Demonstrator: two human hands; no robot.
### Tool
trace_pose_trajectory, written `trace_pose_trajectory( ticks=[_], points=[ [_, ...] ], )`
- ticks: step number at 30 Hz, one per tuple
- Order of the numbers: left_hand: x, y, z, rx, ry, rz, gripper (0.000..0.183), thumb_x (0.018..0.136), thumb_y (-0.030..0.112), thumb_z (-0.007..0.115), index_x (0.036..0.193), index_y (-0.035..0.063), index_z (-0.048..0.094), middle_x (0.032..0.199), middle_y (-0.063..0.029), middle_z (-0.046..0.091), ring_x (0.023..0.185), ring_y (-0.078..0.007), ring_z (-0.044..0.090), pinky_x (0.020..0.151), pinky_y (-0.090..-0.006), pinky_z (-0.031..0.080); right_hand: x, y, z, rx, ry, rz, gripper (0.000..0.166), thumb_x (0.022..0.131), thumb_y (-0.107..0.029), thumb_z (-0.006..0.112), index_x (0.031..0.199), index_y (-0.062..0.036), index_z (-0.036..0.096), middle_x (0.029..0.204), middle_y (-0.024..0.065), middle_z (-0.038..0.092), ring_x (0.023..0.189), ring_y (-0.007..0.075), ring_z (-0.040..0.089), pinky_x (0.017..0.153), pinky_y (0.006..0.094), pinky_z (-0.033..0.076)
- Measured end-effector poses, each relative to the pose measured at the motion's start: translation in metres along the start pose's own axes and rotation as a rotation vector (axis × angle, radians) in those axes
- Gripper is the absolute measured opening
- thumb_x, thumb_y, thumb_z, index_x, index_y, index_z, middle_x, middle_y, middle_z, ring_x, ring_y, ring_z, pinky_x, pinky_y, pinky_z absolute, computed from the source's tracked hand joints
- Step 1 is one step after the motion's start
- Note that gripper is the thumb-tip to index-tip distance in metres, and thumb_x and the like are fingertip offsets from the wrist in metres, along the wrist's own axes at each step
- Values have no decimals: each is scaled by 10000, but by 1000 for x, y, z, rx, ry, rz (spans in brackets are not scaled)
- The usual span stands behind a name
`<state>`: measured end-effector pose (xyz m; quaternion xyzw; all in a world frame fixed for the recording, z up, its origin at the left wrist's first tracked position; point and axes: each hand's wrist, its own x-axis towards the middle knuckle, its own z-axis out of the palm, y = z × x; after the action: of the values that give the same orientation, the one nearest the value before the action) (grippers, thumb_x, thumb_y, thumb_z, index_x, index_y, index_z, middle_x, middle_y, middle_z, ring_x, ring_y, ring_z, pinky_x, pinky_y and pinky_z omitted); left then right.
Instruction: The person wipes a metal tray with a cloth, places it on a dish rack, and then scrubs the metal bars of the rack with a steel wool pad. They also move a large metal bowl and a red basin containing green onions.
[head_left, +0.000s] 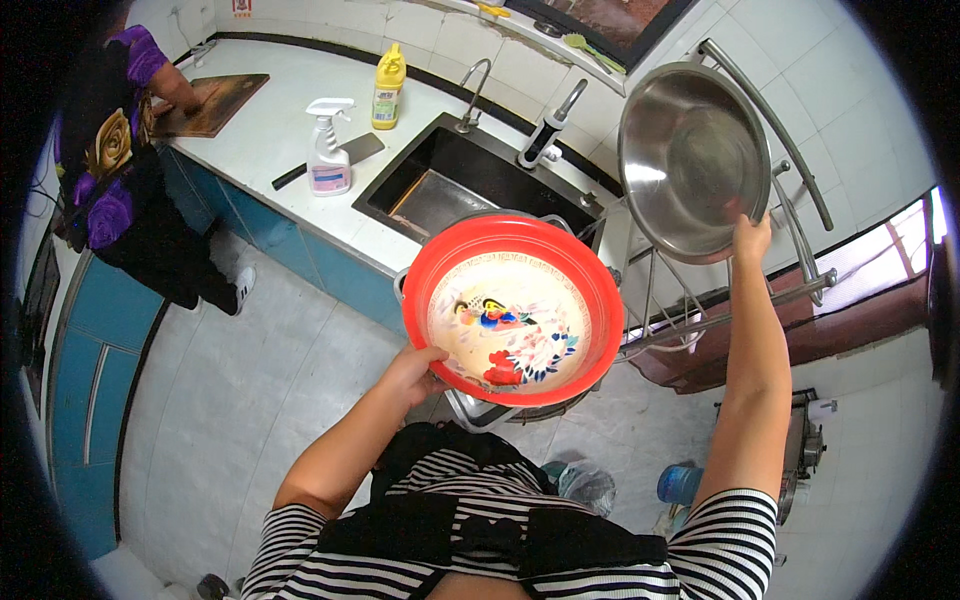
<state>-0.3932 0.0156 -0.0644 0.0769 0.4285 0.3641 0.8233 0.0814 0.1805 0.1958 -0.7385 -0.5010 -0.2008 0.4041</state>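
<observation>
My left hand grips the near left rim of a red enamel basin with a cream inside and a painted floral pattern. The basin is in front of my body, near the front edge of the sink; what lies under it is mostly hidden, with bits of metal showing at its sides. Raised at the right, my right hand holds the lower right rim of a large stainless steel basin, tilted with its inside facing me. Behind this basin stands a metal tube rack.
A dark sink with a faucet is set in the white counter. A spray bottle, a cleaver and a yellow bottle are left of it. Another person touches a wooden cutting board.
</observation>
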Motion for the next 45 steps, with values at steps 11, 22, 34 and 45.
trace_pose_trajectory(
  ticks=[11,22,34,45],
  points=[
    [-4,-5,3,-63,-40,91,402,755,26,495,1155,31,452,999,-141,595,826,-259,625,701,-407,541,-6,10,0,-25,51,-11,318,693,-125,550,990,-23,605,856,198,634,810,364,603,736,384,454],
    [-24,-32,-11,-121,-67,244,438,730,-8,487,1167,16,454,1046,-133,592,871,-251,619,706,-346,544,-45,102,-60,447,-39,263,272,729,-57,580,987,28,580,823,68,613,720,177,570,672,298,444],
    [-73,-18,3,-74,-271,656,517,712,-75,477,1219,-5,401,1141,-141,534,1017,-245,544,881,-348,449,-159,116,-128,735,-289,616,334,782,-37,533,1094,62,472,1015,165,554,894,269,540,804,406,426],
    [-93,36,34,85,-307,563,545,717,-49,463,1242,23,338,1056,-167,541,773,-251,631,563,-337,569,-289,34,-78,865,-613,846,186,771,-99,573,921,8,547,741,91,605,560,190,586,432,302,481]
  ],
)
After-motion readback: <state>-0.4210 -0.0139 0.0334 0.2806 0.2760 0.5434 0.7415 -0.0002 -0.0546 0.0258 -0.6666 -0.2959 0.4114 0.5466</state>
